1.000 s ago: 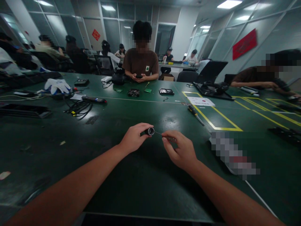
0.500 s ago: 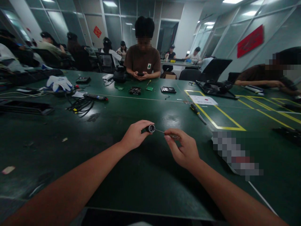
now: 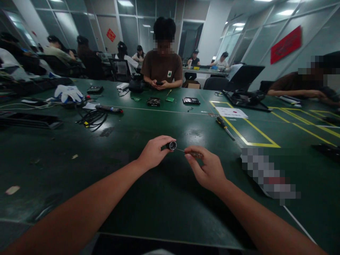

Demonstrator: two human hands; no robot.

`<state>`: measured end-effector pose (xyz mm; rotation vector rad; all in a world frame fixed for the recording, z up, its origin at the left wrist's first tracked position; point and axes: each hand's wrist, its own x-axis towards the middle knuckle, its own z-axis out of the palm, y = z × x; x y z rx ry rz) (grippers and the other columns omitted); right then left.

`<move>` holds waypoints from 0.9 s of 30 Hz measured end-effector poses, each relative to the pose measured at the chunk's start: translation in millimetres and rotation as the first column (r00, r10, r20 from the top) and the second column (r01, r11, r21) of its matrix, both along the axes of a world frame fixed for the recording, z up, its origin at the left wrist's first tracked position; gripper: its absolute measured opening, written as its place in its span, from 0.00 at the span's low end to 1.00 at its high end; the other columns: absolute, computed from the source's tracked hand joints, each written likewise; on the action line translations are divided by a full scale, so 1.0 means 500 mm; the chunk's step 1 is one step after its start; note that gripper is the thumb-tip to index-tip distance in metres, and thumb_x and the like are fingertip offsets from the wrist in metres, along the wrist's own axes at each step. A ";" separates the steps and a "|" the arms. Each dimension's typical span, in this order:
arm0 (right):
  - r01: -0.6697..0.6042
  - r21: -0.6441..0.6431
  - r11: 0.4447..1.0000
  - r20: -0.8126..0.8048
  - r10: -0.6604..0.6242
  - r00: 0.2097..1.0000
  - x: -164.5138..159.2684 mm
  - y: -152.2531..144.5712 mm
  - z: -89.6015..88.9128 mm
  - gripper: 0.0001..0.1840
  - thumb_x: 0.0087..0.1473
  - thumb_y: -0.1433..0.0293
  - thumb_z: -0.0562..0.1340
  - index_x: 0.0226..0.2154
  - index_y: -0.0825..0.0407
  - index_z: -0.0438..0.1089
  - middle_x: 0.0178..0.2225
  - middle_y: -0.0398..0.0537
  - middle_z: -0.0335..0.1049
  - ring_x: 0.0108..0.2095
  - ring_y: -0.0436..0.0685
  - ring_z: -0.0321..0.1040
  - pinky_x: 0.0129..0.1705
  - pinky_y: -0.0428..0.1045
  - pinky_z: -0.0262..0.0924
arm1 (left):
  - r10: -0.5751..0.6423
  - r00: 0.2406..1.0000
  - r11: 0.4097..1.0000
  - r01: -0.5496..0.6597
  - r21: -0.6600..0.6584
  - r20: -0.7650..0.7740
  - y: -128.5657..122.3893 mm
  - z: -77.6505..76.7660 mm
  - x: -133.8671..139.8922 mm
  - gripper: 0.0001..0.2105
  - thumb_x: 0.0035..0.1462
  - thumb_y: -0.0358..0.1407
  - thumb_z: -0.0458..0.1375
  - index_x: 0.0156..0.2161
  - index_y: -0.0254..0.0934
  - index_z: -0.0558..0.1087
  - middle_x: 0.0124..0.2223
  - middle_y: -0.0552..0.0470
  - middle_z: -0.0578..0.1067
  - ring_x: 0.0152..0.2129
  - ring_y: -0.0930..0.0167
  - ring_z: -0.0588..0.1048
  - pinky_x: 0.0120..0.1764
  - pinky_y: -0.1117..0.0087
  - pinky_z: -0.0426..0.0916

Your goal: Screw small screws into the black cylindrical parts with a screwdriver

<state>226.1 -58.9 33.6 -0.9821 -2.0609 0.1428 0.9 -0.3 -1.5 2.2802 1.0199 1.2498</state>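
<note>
The right hand, gripping a thin tool, has edged nearer the tube the left hand pinches; the tool's tip is unclear.

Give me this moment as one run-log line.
left hand: holds dark cylinder | right hand: holds thin-shafted tool, pointed toward cylinder | table: screwdriver lying beyond right hand
</note>
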 end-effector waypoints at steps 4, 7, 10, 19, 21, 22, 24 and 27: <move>-0.022 -0.004 1.000 0.012 0.022 1.000 -0.003 -0.002 0.003 0.07 0.65 0.69 0.60 0.45 0.49 0.73 0.38 0.48 0.80 0.36 0.57 0.79 0.39 0.51 0.72 | -0.002 1.000 1.000 0.002 0.003 -0.001 0.001 0.000 -0.002 0.16 0.60 0.26 0.65 0.52 0.38 0.79 0.52 0.46 0.81 0.51 0.64 0.79 0.57 0.59 0.74; -0.029 0.000 1.000 0.013 0.029 1.000 -0.005 -0.005 0.004 0.07 0.65 0.70 0.60 0.44 0.49 0.73 0.37 0.48 0.80 0.35 0.56 0.79 0.39 0.50 0.72 | -0.004 1.000 1.000 0.004 0.019 0.005 0.001 0.001 -0.003 0.15 0.60 0.26 0.65 0.52 0.38 0.79 0.52 0.46 0.81 0.51 0.64 0.79 0.57 0.59 0.74; 0.045 -0.010 0.999 -0.035 -0.046 0.998 -0.004 -0.004 0.003 0.07 0.65 0.69 0.61 0.44 0.49 0.73 0.37 0.48 0.81 0.35 0.57 0.79 0.40 0.51 0.73 | -0.005 1.000 1.000 0.004 0.029 0.018 -0.001 0.001 -0.002 0.15 0.59 0.26 0.66 0.50 0.38 0.80 0.51 0.47 0.82 0.49 0.65 0.80 0.56 0.60 0.75; 0.051 -0.044 0.998 -0.073 -0.054 0.996 0.001 0.000 0.005 0.06 0.64 0.69 0.61 0.43 0.48 0.74 0.36 0.46 0.81 0.34 0.57 0.80 0.39 0.51 0.73 | 0.022 0.999 1.000 -0.021 -0.018 0.049 -0.001 0.000 0.000 0.14 0.57 0.27 0.68 0.49 0.39 0.80 0.49 0.48 0.82 0.48 0.64 0.80 0.55 0.59 0.75; 0.072 -0.024 0.997 -0.092 -0.074 0.993 0.002 -0.001 0.003 0.06 0.64 0.69 0.61 0.43 0.48 0.73 0.36 0.46 0.81 0.33 0.57 0.79 0.38 0.51 0.73 | 0.042 0.998 0.999 -0.041 -0.021 0.055 -0.002 0.002 0.000 0.14 0.57 0.28 0.68 0.49 0.39 0.80 0.49 0.48 0.82 0.48 0.64 0.80 0.55 0.58 0.75; 0.077 -0.015 0.997 -0.088 -0.078 0.993 0.002 0.000 0.002 0.06 0.65 0.69 0.61 0.44 0.48 0.73 0.36 0.47 0.81 0.33 0.57 0.79 0.39 0.51 0.73 | 0.043 0.998 0.999 -0.042 -0.018 0.053 -0.002 0.003 -0.001 0.14 0.57 0.28 0.68 0.49 0.39 0.80 0.49 0.48 0.82 0.48 0.63 0.80 0.55 0.58 0.75; 0.072 -0.002 0.997 -0.058 -0.072 0.996 0.002 0.001 0.001 0.07 0.65 0.68 0.61 0.44 0.48 0.73 0.37 0.48 0.81 0.35 0.58 0.80 0.39 0.52 0.73 | 0.030 0.999 1.000 -0.030 -0.009 0.041 -0.003 0.004 -0.001 0.15 0.57 0.28 0.69 0.50 0.39 0.80 0.49 0.48 0.82 0.48 0.63 0.80 0.55 0.58 0.75; 0.053 -0.003 0.999 -0.010 -0.053 0.999 0.001 0.003 -0.001 0.08 0.65 0.68 0.60 0.45 0.48 0.74 0.39 0.49 0.81 0.37 0.58 0.80 0.41 0.52 0.73 | 0.021 0.999 1.000 -0.021 -0.003 0.036 -0.003 0.003 -0.001 0.16 0.57 0.28 0.69 0.50 0.39 0.80 0.50 0.48 0.82 0.48 0.64 0.80 0.55 0.58 0.75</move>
